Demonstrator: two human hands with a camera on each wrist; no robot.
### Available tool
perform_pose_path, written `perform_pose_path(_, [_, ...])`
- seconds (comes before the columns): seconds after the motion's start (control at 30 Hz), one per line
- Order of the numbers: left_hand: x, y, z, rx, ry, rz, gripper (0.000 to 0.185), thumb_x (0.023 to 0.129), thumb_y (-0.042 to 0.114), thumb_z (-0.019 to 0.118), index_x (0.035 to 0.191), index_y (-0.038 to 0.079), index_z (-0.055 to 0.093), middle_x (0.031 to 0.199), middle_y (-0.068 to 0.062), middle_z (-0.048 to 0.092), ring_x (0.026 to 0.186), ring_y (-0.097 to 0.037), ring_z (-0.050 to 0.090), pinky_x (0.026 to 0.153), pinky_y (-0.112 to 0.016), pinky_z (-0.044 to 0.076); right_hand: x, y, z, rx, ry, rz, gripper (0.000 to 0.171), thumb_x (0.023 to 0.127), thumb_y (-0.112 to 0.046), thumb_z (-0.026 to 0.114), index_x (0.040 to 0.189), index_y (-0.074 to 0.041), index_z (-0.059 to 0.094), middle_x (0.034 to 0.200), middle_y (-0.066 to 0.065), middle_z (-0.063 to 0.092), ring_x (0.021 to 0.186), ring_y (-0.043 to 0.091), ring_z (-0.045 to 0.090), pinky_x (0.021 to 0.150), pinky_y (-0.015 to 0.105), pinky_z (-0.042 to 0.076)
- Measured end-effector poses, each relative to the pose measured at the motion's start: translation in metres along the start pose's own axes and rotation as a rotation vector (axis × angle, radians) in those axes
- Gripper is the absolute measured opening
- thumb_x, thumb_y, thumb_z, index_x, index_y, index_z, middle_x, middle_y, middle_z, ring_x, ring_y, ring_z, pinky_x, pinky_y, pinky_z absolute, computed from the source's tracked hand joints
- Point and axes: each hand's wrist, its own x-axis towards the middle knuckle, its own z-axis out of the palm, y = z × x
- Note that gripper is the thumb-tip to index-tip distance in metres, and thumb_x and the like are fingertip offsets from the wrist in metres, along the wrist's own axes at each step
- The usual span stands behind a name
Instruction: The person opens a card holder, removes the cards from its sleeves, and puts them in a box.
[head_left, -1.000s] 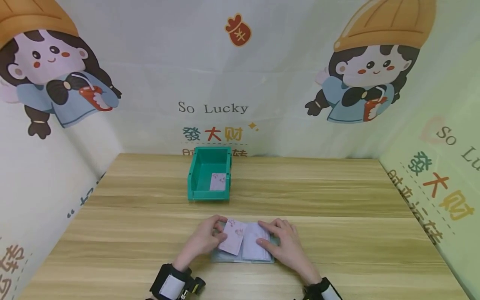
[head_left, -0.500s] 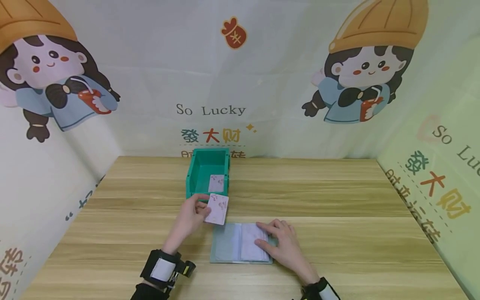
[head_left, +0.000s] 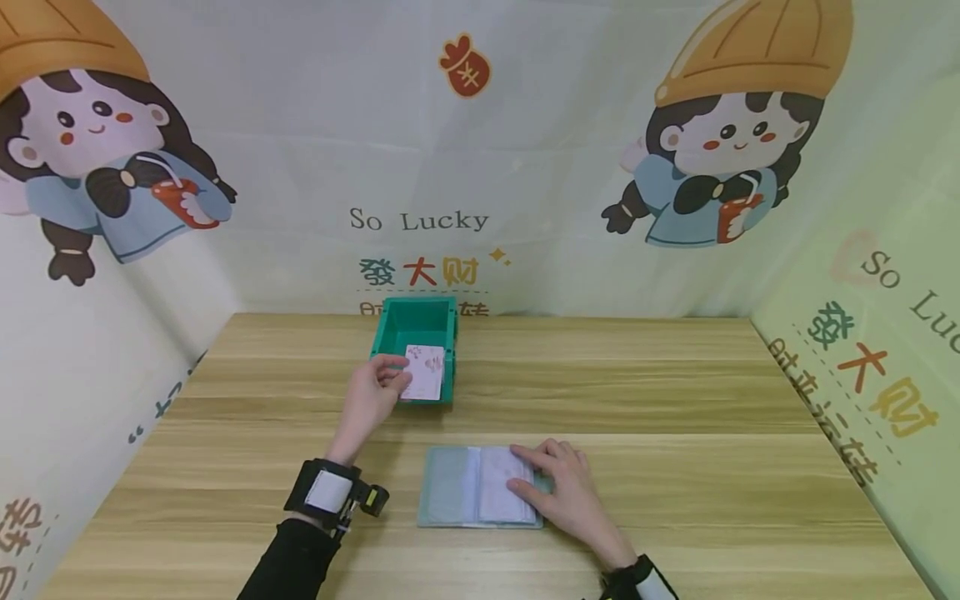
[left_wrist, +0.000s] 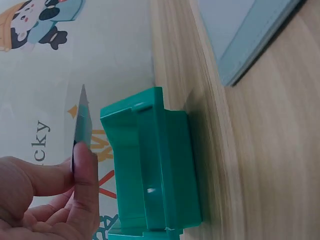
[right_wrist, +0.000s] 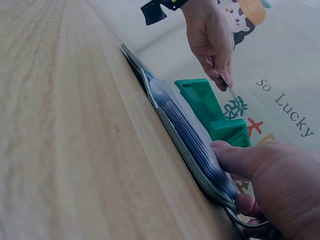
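Note:
A small patterned card (head_left: 426, 372) is pinched between the thumb and fingers of my left hand (head_left: 369, 396). The hand holds it over the near end of a green plastic bin (head_left: 415, 317). In the left wrist view the card (left_wrist: 82, 122) appears edge-on, apart from the bin (left_wrist: 175, 170). On the table nearer me lies an open pocket album (head_left: 447, 487) with a pale blue cover. My right hand (head_left: 566, 492) holds its right side, the thumb on the stacked sleeves (right_wrist: 187, 130) and other fingers at the cover's edge. The bin's inner floor is partly hidden by the card.
A wood-grain table (head_left: 675, 467) carries the bin toward the back and the album in front. A printed cloth backdrop (head_left: 547, 183) rises behind the table and along both sides.
My left hand has carried the card from above the album's left side forward to the bin, uncovering the left cover. The right hand has stayed on the album.

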Motion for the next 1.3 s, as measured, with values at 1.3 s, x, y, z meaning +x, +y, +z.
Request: perform_pose_path(1.3, [0.036, -0.006, 0.047, 0.296, 0.040, 0.062, 0.026, 0.101, -0.004, 0.055, 0.120, -0.009, 0.073, 0.121, -0.029, 0.073, 0.107, -0.044, 0.072, 0.088, -0.055, 0.057, -0.001, 0.002, 0.000, 0.008, -0.003, -0.009, 0.041, 0.092, -0.032, 0.080, 0.128, -0.012, 0.076, 0.094, -0.009, 0.062, 0.097, 0.015, 0.054, 0.091, 0.040, 0.033])
